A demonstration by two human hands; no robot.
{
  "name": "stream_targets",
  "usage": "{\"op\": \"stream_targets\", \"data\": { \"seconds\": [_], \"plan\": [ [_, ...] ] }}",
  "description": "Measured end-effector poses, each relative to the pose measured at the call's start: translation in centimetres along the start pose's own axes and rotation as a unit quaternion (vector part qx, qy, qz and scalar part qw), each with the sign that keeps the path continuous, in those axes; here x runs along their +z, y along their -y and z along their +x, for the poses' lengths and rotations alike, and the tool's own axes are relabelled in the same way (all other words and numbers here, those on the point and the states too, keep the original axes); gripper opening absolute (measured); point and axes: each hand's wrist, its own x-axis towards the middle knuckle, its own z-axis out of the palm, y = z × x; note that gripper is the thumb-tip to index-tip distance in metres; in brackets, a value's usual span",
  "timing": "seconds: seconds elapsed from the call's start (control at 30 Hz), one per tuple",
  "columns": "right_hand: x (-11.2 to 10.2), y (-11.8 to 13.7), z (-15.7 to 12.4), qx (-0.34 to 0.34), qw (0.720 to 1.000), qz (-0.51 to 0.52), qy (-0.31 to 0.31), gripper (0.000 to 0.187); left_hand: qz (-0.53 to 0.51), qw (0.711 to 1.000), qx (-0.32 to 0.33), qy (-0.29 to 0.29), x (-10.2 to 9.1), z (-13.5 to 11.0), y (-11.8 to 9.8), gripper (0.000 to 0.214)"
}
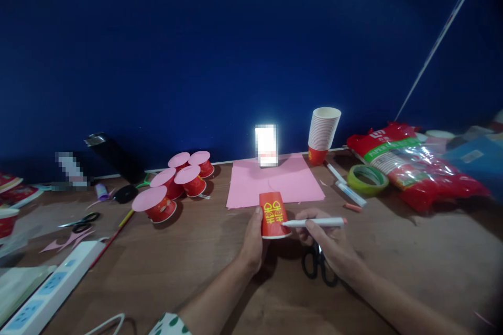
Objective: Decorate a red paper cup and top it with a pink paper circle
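Note:
My left hand (253, 243) is closed around the left side of a red paper cup (273, 227), which is turned with its white rim toward me. Yellow double-character lettering marks the cup's side. Between the fingers of my right hand (322, 238) is a white marker pen (316, 222) with a reddish end. Its tip points left, at or close to the cup's surface; whether it touches I cannot tell. Black-handled scissors (316, 267) lie on the table, partly under my right hand. Pink paper sheets (243, 188) lie just behind the cup.
A bright phone-like screen (267, 144) stands on the pink sheets. Stacked paper cups (324, 133), green tape (367, 179) and a red plastic package (408, 162) are to the right. Several red cups with pink discs (155, 204), scissors (80, 222) and a power strip (55, 285) are left.

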Motion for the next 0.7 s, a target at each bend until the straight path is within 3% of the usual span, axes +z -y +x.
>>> {"op": "stream_targets", "data": {
  "seconds": [0.17, 0.37, 0.7],
  "plan": [
    [0.2, 0.4, 0.1, 0.009, 1.000, 0.019, 0.006, 0.032, 0.013, 1.000, 0.012, -0.018, 0.0, 0.0, -0.1, 0.056],
    [0.2, 0.6, 0.3, 0.006, 0.999, 0.039, -0.013, 0.033, -0.009, 1.000, 0.014, 0.013, 0.2, -0.1, -0.2, 0.051],
    [0.4, 0.9, 0.2, 0.027, 0.998, 0.052, -0.019, 0.036, 0.003, 1.000, 0.003, -0.009, 0.4, -0.3, -0.5, 0.056]
  ]
}}
